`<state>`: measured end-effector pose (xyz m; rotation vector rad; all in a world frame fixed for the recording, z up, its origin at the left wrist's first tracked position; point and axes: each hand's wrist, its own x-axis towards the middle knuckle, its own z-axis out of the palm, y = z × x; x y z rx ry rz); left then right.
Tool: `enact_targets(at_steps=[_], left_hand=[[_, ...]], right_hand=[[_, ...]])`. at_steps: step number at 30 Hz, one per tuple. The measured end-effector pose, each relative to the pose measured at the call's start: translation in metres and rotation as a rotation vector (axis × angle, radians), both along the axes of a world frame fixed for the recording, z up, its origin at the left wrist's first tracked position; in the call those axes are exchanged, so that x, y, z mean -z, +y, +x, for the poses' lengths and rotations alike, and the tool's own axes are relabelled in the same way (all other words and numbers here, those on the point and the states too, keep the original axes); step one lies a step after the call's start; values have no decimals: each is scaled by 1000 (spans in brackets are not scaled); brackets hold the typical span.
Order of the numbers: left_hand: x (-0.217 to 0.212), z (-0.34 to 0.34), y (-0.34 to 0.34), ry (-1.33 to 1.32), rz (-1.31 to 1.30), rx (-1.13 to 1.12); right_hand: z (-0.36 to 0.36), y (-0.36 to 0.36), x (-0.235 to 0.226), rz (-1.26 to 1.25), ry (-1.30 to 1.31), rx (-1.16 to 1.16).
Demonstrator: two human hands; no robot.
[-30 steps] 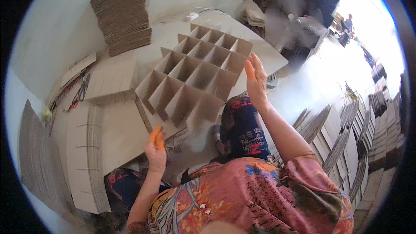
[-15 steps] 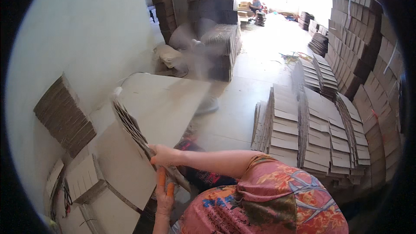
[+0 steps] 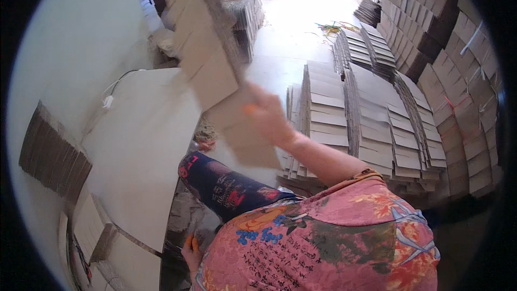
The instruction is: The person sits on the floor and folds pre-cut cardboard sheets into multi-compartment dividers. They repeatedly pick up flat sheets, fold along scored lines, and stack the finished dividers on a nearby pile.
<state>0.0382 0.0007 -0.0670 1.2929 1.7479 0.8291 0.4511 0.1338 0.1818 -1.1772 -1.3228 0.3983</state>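
My right hand point(image 3: 266, 114) is closed on a bundle of slotted cardboard strips point(image 3: 207, 67), lifted over the far right edge of the pale worktable point(image 3: 145, 110). The bundle is blurred by motion, with its slits and staggered ends showing, and a lower flap of it hangs below the hand. My left hand point(image 3: 191, 252) is low, beside the table's near right edge and next to my body. Orange covers show on its fingertips; its fingers are apart and nothing shows in them.
Slotted cardboard stacks point(image 3: 56, 153) lean on the wall at left, with more pieces point(image 3: 132, 261) at the table's near end. Rows of cardboard stacks point(image 3: 326, 121) stand on the floor at right, before a tall pile point(image 3: 414, 21). A white plug point(image 3: 107, 101) with a cord lies by the wall.
My right hand has swung up and to the right, carrying the cardboard bundle off the table. My left hand has let go of it and dropped lower. The view has shifted.
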Motion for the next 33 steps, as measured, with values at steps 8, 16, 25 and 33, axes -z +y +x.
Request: enact_targets(at_steps=[8, 16, 25, 33], left_hand=[[112, -53, 7, 39, -61, 309], [181, -78, 20, 97, -375, 300], [42, -25, -5, 186, -139, 388], [2, -9, -13, 153, -185, 224]], right_hand=[[115, -20, 36, -423, -797, 841], [151, -35, 219, -1365, -559, 716], [168, -19, 248, -1333, -880, 590], [119, -4, 221, -906, -812, 487]])
